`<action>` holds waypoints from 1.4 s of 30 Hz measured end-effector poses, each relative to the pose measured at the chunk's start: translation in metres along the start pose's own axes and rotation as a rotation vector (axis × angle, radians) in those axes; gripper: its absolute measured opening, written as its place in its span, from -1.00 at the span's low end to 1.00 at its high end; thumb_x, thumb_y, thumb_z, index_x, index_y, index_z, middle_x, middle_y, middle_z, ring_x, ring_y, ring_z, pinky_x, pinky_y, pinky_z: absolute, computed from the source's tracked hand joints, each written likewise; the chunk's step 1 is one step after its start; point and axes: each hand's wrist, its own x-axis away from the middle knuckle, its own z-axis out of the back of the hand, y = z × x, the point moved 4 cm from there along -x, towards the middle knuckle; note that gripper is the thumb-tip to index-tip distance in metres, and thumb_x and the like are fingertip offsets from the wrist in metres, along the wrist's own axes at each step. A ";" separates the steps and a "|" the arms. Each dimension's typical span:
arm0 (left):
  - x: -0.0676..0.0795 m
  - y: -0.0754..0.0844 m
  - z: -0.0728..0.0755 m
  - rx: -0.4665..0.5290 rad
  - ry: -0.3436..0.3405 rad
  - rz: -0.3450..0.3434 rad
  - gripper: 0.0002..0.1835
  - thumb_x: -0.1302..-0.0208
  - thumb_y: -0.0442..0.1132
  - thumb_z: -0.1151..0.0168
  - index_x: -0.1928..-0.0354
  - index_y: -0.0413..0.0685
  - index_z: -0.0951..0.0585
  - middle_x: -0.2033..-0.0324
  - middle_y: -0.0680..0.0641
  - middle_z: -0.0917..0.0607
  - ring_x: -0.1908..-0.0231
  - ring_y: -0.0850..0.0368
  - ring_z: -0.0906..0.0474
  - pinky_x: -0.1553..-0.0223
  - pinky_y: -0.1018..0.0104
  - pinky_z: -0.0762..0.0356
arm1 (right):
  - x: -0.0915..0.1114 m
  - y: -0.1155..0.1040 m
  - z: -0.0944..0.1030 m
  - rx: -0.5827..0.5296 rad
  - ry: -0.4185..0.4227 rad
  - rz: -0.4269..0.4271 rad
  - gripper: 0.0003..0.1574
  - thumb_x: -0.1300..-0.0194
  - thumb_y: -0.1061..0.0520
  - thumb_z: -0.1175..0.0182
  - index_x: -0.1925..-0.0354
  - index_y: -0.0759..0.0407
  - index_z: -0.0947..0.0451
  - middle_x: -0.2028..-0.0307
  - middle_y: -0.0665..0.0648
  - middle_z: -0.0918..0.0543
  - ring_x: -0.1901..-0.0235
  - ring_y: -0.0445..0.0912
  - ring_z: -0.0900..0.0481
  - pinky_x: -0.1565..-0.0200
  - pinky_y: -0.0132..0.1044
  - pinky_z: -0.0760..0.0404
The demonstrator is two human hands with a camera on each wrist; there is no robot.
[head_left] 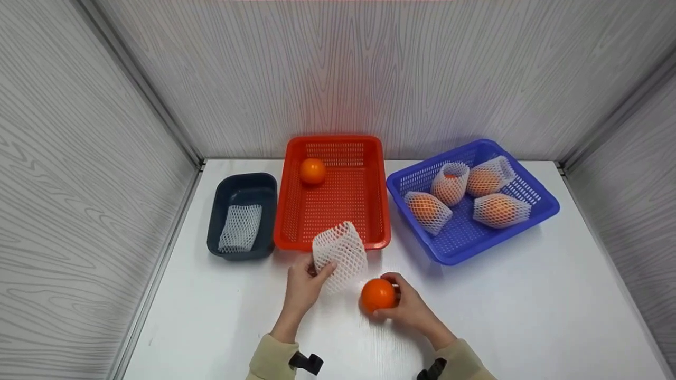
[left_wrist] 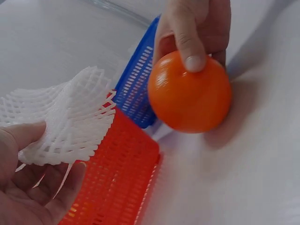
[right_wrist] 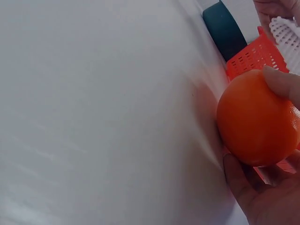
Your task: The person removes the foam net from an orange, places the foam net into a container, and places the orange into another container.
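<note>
My left hand (head_left: 305, 285) pinches a white foam net sleeve (head_left: 342, 252) between thumb and fingers, in front of the red basket (head_left: 331, 245). In the left wrist view the sleeve (left_wrist: 65, 119) looks flattened, its near end at the thumb. To the right, my right hand (head_left: 409, 306) grips a bare orange (head_left: 377, 295) from its right side, low over the white table. The right wrist view shows thumb and fingers around opposite sides of the orange (right_wrist: 257, 119). Sleeve and orange are apart, with a small gap between them.
One bare orange (head_left: 313, 171) lies in the red basket's far left corner. On the right, a blue basket (head_left: 449, 258) contains several oranges in foam nets, such as a netted orange (head_left: 501, 210). A dark bin (head_left: 215, 232) at left holds another foam net (head_left: 241, 228). Grey panels surround the table.
</note>
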 end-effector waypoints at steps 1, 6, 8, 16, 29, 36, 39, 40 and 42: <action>-0.003 -0.003 0.006 0.009 0.022 -0.013 -0.65 -0.08 -0.18 -0.32 0.08 -0.13 -0.58 0.26 -0.04 -0.66 0.38 0.15 -0.58 0.41 0.34 -0.55 | -0.001 0.004 -0.001 0.005 0.002 0.000 0.00 0.24 0.01 -0.51 -0.16 0.09 -0.23 -0.04 0.14 -0.41 0.05 0.05 -0.44 0.03 0.03 -0.42; -0.013 -0.005 0.041 0.030 0.141 -0.031 -0.56 -0.08 -0.13 -0.31 0.00 -0.11 -0.50 0.21 -0.03 -0.66 0.33 0.12 -0.61 0.40 0.31 -0.57 | 0.004 -0.013 0.001 -0.007 -0.005 0.019 -0.02 0.19 0.13 -0.48 -0.17 0.24 -0.21 -0.05 0.23 -0.41 0.02 0.11 -0.41 0.02 0.09 -0.40; -0.017 -0.005 0.058 0.022 0.195 -0.032 -0.57 -0.10 -0.12 -0.29 0.00 -0.12 -0.49 0.21 -0.04 -0.66 0.32 0.11 -0.60 0.40 0.33 -0.56 | 0.006 -0.022 0.001 -0.012 -0.012 0.028 -0.04 0.18 0.17 -0.47 -0.16 0.28 -0.21 -0.05 0.25 -0.41 0.02 0.13 -0.41 0.02 0.10 -0.39; -0.038 -0.012 0.122 -0.118 0.375 -0.074 -0.63 -0.19 -0.17 -0.21 0.02 -0.23 -0.48 0.32 -0.10 -0.66 0.41 0.14 -0.56 0.47 0.50 -0.48 | 0.010 -0.033 0.002 -0.011 -0.029 0.044 -0.10 0.14 0.21 -0.44 -0.15 0.29 -0.22 -0.03 0.26 -0.41 0.02 0.11 -0.41 0.01 0.05 -0.39; -0.079 -0.042 0.177 -0.451 0.374 0.073 -0.61 -0.23 -0.10 -0.17 -0.01 -0.19 -0.50 0.28 -0.14 -0.65 0.44 0.11 -0.44 0.42 0.35 -0.36 | 0.011 -0.033 0.003 0.016 -0.018 0.049 -0.09 0.14 0.21 -0.45 -0.15 0.29 -0.22 -0.03 0.27 -0.42 0.01 0.12 -0.40 0.00 0.07 -0.37; -0.095 -0.061 0.179 -0.532 0.255 0.123 -0.65 -0.19 -0.11 -0.21 0.05 -0.17 -0.53 0.44 -0.16 -0.58 0.52 0.01 -0.37 0.46 0.18 -0.32 | 0.007 -0.021 0.002 0.014 -0.021 0.061 -0.07 0.15 0.16 -0.46 -0.15 0.26 -0.22 -0.05 0.24 -0.41 0.00 0.12 -0.39 0.00 0.08 -0.38; -0.099 -0.069 0.177 -0.560 0.234 0.171 -0.58 -0.18 -0.11 -0.22 -0.04 -0.17 -0.49 0.31 -0.20 -0.62 0.41 -0.03 -0.47 0.38 0.12 -0.42 | 0.002 -0.007 0.001 0.025 -0.017 0.066 -0.05 0.17 0.11 -0.48 -0.16 0.20 -0.22 -0.04 0.19 -0.41 0.03 0.08 -0.41 0.02 0.05 -0.40; -0.101 -0.072 0.177 -0.560 0.229 0.186 -0.55 -0.18 -0.11 -0.23 -0.07 -0.18 -0.47 0.28 -0.22 -0.62 0.38 -0.05 -0.49 0.35 0.09 -0.44 | 0.001 -0.003 0.000 0.027 -0.014 0.063 -0.04 0.18 0.09 -0.48 -0.16 0.16 -0.23 -0.04 0.17 -0.41 0.04 0.06 -0.42 0.02 0.04 -0.40; -0.103 -0.077 0.175 -0.563 0.222 0.211 -0.51 -0.17 -0.13 -0.24 -0.12 -0.17 -0.44 0.22 -0.25 -0.60 0.31 -0.09 -0.51 0.30 0.05 -0.45 | -0.001 0.003 0.000 0.035 -0.012 0.063 -0.04 0.19 0.05 -0.49 -0.16 0.10 -0.23 -0.03 0.14 -0.41 0.06 0.03 -0.43 0.02 0.00 -0.41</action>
